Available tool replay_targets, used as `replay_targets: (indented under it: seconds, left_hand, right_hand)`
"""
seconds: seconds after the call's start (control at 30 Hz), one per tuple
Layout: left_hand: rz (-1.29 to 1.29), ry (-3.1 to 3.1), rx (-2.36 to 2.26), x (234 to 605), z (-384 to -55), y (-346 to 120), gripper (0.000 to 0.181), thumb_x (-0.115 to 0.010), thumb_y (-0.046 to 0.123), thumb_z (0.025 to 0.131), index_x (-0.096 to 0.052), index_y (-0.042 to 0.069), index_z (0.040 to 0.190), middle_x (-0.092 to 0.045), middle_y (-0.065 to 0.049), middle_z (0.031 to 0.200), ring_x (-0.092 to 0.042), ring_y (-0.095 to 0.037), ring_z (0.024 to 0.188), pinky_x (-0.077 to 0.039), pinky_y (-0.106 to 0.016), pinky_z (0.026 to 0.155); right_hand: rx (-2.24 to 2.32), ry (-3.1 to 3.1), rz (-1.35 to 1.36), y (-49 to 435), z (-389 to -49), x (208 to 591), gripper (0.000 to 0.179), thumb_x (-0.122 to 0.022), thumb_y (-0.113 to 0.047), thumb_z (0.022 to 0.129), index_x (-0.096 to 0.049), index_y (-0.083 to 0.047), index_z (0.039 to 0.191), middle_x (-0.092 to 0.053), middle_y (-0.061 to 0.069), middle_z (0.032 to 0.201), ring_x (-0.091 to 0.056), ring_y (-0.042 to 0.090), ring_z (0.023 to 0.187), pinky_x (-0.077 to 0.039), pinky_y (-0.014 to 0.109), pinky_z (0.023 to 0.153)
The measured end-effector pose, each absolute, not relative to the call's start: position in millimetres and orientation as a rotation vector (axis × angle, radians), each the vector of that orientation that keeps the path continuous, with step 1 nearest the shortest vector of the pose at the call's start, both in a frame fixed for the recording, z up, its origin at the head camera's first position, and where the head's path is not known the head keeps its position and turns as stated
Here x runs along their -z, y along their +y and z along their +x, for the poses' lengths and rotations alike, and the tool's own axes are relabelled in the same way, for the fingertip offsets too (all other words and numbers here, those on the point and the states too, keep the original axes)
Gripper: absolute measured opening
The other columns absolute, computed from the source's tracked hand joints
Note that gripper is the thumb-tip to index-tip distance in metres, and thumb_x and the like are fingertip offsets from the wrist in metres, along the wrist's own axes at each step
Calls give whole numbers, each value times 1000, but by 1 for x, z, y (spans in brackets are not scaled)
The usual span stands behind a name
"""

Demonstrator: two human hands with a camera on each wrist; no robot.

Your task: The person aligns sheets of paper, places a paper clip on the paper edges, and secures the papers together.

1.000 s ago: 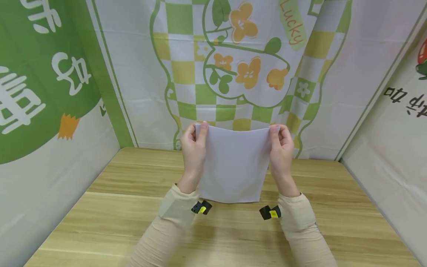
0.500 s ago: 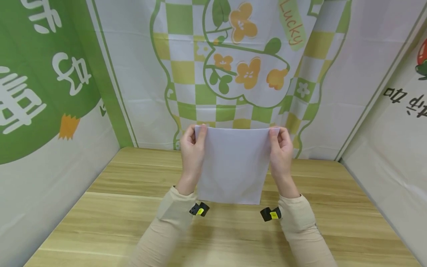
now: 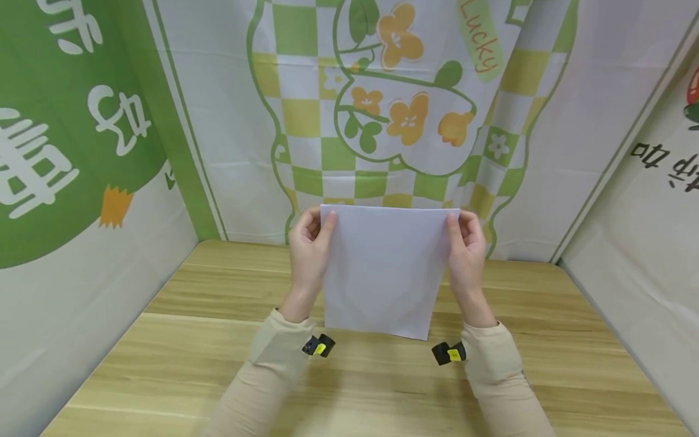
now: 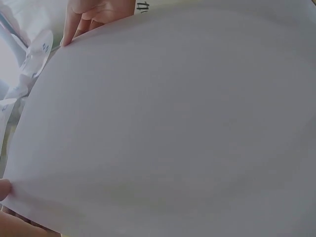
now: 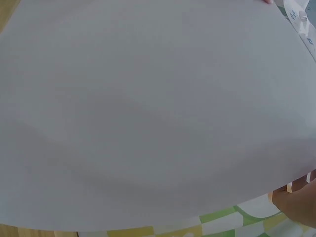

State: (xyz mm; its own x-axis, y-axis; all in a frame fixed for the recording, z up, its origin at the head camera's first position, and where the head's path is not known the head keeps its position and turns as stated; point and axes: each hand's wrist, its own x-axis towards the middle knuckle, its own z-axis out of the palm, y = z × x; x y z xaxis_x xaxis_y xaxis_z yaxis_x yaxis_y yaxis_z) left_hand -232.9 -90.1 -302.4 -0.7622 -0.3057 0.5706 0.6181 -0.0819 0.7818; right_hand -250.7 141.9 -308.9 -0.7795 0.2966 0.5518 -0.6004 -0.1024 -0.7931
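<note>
A plain white sheet of paper (image 3: 384,273) hangs upright above the table, stretched between both hands. My left hand (image 3: 309,255) pinches its top left corner, thumb on the near face and the other fingers curled behind. At the top right corner my right hand (image 3: 466,255) pinches it the same way. The paper (image 4: 163,123) fills most of the left wrist view, where the right hand (image 4: 101,12) shows at the top. In the right wrist view the sheet (image 5: 148,113) likewise covers nearly everything, with part of the right hand (image 5: 298,202) at the lower right.
Below the paper lies a wood-grain table (image 3: 180,364). A patterned cloth (image 3: 229,152) with green checks and orange flowers hangs behind it, and printed panels stand at left and right. Each sleeve cuff carries a small black camera (image 3: 319,346).
The top edge of the paper, sagging a second ago, is now straight. Both hands have moved slightly apart, still pinching the corners.
</note>
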Motion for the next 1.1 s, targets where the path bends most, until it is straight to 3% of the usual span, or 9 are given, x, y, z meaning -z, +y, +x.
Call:
replay_targets:
  seconds: [0.2, 0.5, 0.73, 1.1]
  left_hand:
    - [-298, -1624, 1903, 304, -231, -95, 21, -64, 10, 90, -63, -8, 99, -64, -1, 87, -59, -10, 78, -48, -19, 71]
    - [-275, -1698, 1840, 289, -212, -99, 19, -64, 3, 88, -63, -14, 98, -66, -15, 91, -60, -6, 78, -48, -17, 73]
    - [-264, -1717, 1832, 291, -211, -102, 18, -65, 3, 88, -65, -13, 97, -65, -10, 87, -57, -5, 72, -46, -16, 66]
    - [-257, -1703, 1840, 292, -211, -103, 19, -65, 3, 87, -65, -14, 97, -63, -3, 84, -56, -4, 73, -45, -15, 66]
  right_hand:
    - [-1948, -1599, 333, 147, -250, 312, 3, -55, -20, 96, -57, -17, 97, -59, -5, 90, -53, 8, 82, -43, 18, 69]
    - [-1941, -1655, 317, 151, -251, 319, 3, -55, -20, 96, -57, -18, 98, -57, -4, 91, -52, 9, 83, -43, 18, 70]
    - [-1956, -1635, 330, 153, -252, 324, 3, -55, -15, 96, -57, -17, 98, -58, -5, 88, -52, 8, 82, -43, 17, 70]
    - [-1949, -1692, 318, 157, -249, 329, 3, -56, -18, 96, -56, -18, 99, -56, -4, 90, -52, 9, 83, -44, 18, 71]
